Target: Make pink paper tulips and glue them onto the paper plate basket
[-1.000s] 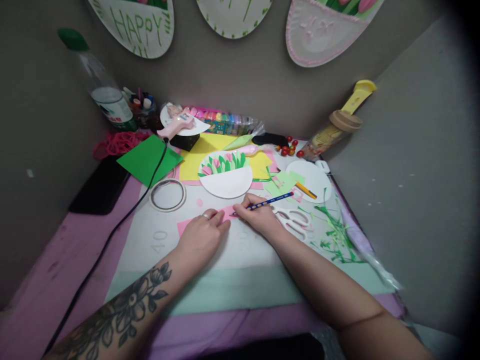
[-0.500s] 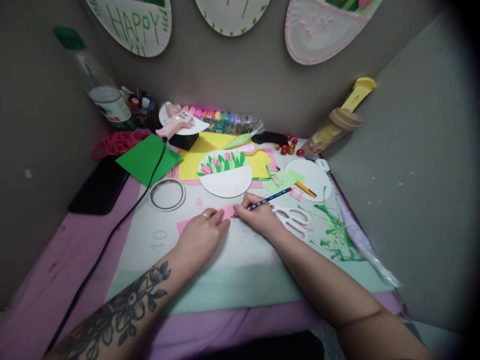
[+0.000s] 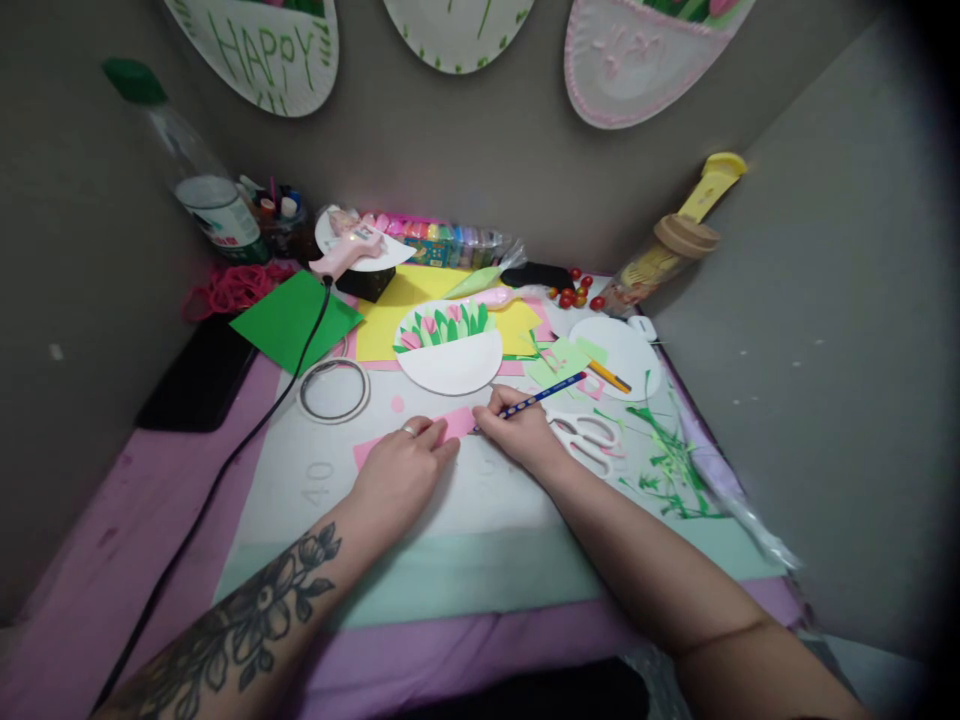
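Note:
A strip of pink paper (image 3: 457, 424) lies on the white mat. My left hand (image 3: 401, 465), with a ring on one finger, presses the paper down, fingers drawn together over it. Gripped in my right hand (image 3: 519, 432) is a dark blue pencil (image 3: 544, 393), its tip low by the right end of the strip. Just beyond my hands lies a folded white paper plate (image 3: 450, 362) with pink and green paper tulips (image 3: 442, 328) along its top. White-handled scissors (image 3: 589, 438) rest beside my right hand; their blades are partly hidden.
Tape (image 3: 334, 390), green paper (image 3: 296, 320) and a pink glue gun (image 3: 349, 250) with a black cord are at left. Green scraps (image 3: 671, 460), a white disc (image 3: 637, 355) and a yellow cutter (image 3: 609, 375) lie right. A bottle (image 3: 217, 215) stands at the back left.
My right hand and the pencil have shifted slightly to the right, uncovering a little more of the pink paper. My left hand stays in place.

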Demonstrator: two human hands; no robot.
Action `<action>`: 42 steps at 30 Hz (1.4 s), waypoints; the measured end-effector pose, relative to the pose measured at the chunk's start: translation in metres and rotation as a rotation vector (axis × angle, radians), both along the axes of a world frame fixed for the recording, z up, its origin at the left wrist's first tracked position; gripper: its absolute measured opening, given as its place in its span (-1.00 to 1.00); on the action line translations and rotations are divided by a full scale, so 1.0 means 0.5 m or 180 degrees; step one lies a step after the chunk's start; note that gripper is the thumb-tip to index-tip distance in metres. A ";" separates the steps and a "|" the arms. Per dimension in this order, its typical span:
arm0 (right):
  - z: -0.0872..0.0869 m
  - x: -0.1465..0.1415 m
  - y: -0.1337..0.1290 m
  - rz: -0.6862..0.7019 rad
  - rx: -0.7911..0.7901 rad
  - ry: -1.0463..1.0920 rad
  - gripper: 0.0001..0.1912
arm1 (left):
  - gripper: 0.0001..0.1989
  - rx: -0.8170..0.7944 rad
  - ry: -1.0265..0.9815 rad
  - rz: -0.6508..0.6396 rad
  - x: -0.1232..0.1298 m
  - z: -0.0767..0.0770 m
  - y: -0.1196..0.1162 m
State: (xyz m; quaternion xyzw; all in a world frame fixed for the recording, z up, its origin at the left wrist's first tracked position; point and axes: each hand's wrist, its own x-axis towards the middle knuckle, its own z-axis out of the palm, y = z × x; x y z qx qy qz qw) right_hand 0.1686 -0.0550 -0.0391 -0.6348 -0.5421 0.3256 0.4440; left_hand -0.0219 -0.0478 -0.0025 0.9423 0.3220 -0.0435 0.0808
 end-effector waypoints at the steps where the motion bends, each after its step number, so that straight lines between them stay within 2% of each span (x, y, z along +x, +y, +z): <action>1: -0.001 0.001 0.000 -0.0016 0.0025 -0.0025 -0.71 | -0.71 -0.0004 0.0003 0.0005 0.000 0.000 0.000; 16: -0.004 0.009 0.003 -0.0322 0.0347 0.0049 -0.70 | -0.70 0.0067 0.0014 -0.0025 -0.001 -0.001 0.001; 29: 0.008 -0.009 0.013 -0.0194 -0.0002 -0.0096 -0.72 | -0.71 0.0081 0.0065 -0.0047 0.000 0.001 0.000; 42: 0.002 -0.009 0.013 -0.0253 0.0103 -0.0151 -0.72 | -0.72 0.0006 -0.0057 -0.0009 -0.001 0.000 0.000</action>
